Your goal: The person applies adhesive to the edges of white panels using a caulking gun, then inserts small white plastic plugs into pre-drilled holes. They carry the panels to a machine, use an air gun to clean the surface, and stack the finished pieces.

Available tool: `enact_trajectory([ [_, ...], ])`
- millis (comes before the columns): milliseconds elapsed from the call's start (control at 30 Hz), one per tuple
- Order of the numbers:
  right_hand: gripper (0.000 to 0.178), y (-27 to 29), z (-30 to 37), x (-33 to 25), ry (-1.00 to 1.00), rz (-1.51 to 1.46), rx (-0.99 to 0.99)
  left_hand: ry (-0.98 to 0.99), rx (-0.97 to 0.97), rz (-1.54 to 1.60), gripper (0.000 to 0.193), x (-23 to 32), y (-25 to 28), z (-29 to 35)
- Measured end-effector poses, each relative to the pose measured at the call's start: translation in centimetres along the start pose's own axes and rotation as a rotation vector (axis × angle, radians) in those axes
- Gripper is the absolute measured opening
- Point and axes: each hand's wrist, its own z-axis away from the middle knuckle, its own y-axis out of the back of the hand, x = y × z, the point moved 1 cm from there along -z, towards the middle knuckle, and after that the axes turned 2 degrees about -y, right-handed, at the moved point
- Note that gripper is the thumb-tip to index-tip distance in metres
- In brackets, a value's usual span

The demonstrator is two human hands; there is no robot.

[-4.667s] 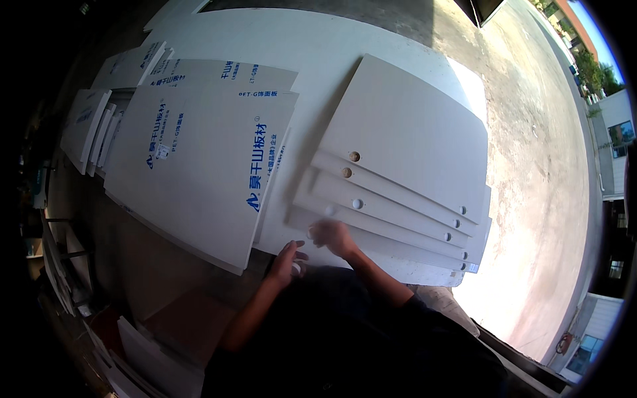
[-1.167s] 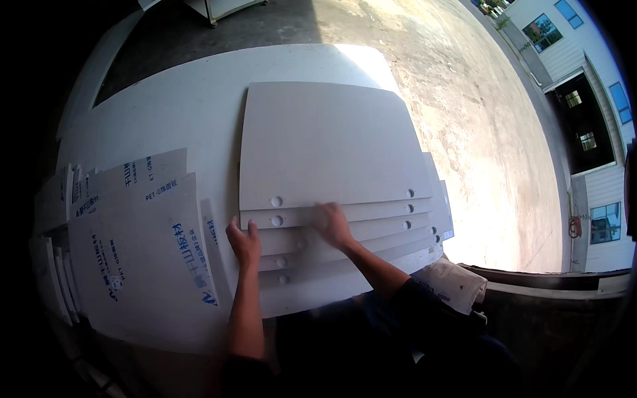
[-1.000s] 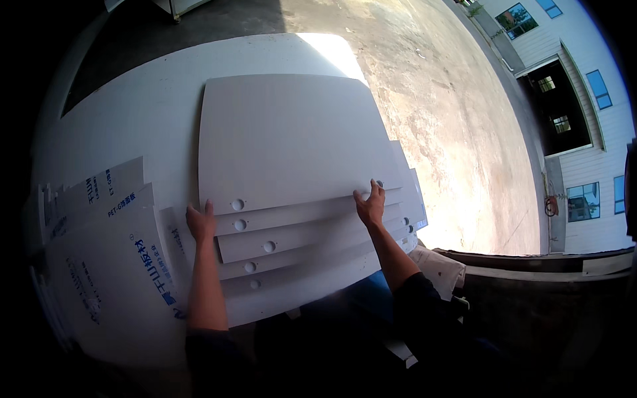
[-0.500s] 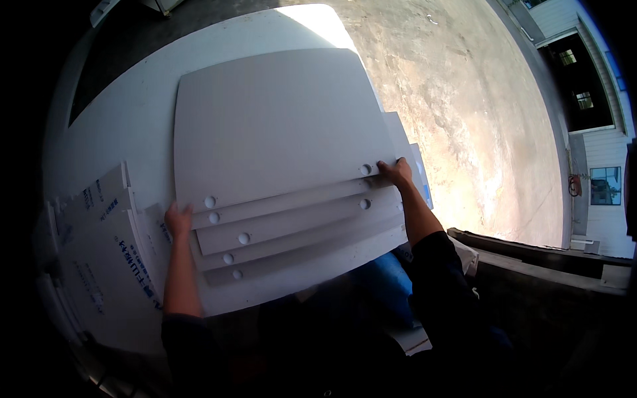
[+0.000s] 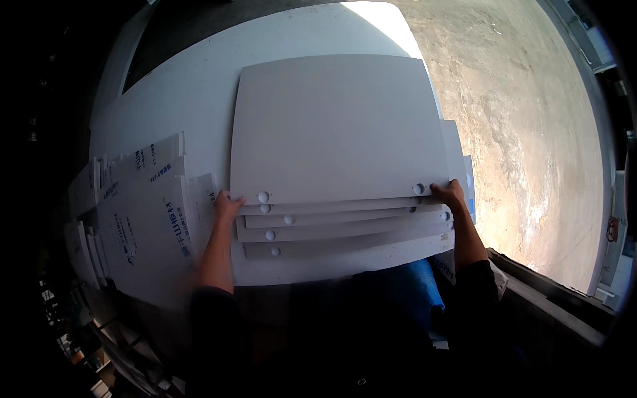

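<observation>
Both hands are at the near corners of the top panel point(image 5: 338, 126), a broad, light-grey board lying flat as the uppermost of a stack. The left hand point(image 5: 227, 204) grasps the near left corner, thumb over the upper face, other fingers at the side edge. The right hand point(image 5: 452, 193) grasps the near right corner in like manner, its thumb just beside a round recess point(image 5: 419, 188). Fingertips beneath the board (hidden from this viewpoint) cannot be assessed.

The lower panels point(image 5: 345, 233) project toward the person in uneven steps; round recesses are visible along their near margins. The stack rests on a large white sheet point(image 5: 179, 99). To its left, near the left forearm, lie printed panels point(image 5: 149, 229) with blue lettering. A blue object point(image 5: 405, 292), of undetermined kind, is below the sheet's near edge. Concrete ground point(image 5: 517, 146) extends to the right.
</observation>
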Motion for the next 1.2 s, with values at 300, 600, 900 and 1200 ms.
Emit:
enact_trajectory([
  [300, 0.071, -0.4, 0.1, 2.5, -0.046, -0.25, -0.295, 0.164, -0.202, 0.263, 0.058, -3.5, 1.0, 4.1],
  [600, 0.064, -0.8, -1.0, 5.5, 0.025, -0.376, -0.342, 0.417, -0.471, 0.673, 0.055, -2.9, 0.8, 6.0],
  [900, 0.063, -1.9, -0.9, 8.8, 0.034, -0.362, -0.291, 0.385, -0.452, 0.476, 0.056, -3.9, 0.7, 10.8],
  [1200, 0.112, 0.6, 2.2, 3.9, -0.216, 0.146, -0.147, 0.197, -0.383, 0.205, 0.064, -5.2, -0.6, 9.1],
])
